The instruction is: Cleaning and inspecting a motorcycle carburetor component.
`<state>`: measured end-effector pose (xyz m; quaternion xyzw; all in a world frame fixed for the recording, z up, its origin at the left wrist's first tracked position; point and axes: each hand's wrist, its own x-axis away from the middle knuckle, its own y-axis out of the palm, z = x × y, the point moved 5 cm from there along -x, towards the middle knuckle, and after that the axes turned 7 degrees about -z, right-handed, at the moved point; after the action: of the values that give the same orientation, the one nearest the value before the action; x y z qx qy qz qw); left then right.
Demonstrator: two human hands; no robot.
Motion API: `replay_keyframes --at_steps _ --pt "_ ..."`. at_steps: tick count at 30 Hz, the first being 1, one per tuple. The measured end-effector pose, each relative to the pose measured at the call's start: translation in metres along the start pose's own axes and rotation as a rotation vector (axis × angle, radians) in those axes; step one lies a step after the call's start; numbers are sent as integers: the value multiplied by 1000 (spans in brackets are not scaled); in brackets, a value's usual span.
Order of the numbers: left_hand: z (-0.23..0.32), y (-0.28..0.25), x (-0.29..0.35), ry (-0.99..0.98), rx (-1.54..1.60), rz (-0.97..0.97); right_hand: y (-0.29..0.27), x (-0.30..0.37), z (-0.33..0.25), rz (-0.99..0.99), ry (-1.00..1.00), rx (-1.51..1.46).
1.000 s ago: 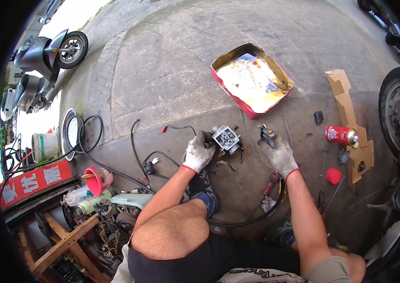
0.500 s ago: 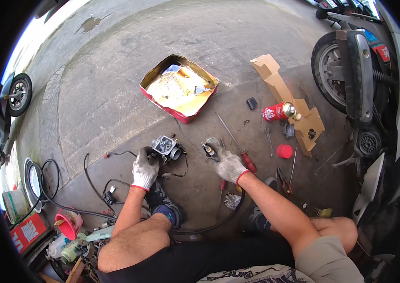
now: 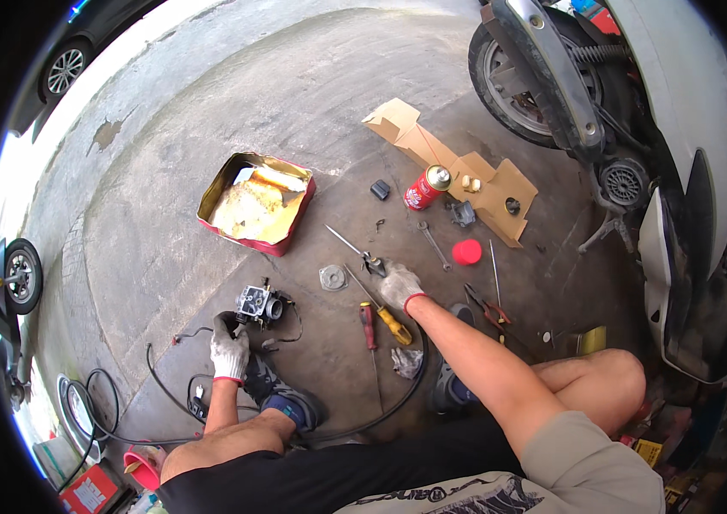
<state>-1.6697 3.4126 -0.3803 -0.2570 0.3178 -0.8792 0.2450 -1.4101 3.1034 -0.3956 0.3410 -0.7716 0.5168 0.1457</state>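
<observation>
My gloved left hand (image 3: 229,347) has its dark-stained fingers curled against the near-left side of a carburetor (image 3: 259,301); a thin black hose hangs from its right side. To the right, my gloved right hand (image 3: 398,283) is closed over a screwdriver (image 3: 345,241) lying on the floor; its shaft points up-left and its handle is hidden under the glove. A round grey metal cover (image 3: 333,277) lies between the two hands. Just below my right hand are a yellow-handled screwdriver (image 3: 393,324) and a red-handled one (image 3: 368,325).
A cut-open red tin (image 3: 274,247) stands beyond the carburetor. To the right are a red spray can (image 3: 421,194), opened cardboard (image 3: 492,201), a wrench (image 3: 435,246), a red cap (image 3: 467,251) and pliers (image 3: 488,313). A scooter (image 3: 569,86) stands far right. Black hose (image 3: 381,421) curves nearby.
My view has turned, so the scene shifts left. My right hand has come onto the screwdriver, and the round grey cover now shows on the floor. My left hand stays at the carburetor.
</observation>
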Motion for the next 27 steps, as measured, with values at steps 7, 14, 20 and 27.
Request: replay_keyframes --at_steps 7,14,20,27 --pt "-8 -20 5 -58 -89 -64 -3 5 -5 3 -29 121" --pt "6 -32 6 13 -109 -92 -43 10 3 -216 -264 563" --pt "5 -68 6 10 -121 -140 -150 51 4 -294 -368 1010" --pt "86 -136 3 -102 -26 -308 -293 129 34 42 -290 819"
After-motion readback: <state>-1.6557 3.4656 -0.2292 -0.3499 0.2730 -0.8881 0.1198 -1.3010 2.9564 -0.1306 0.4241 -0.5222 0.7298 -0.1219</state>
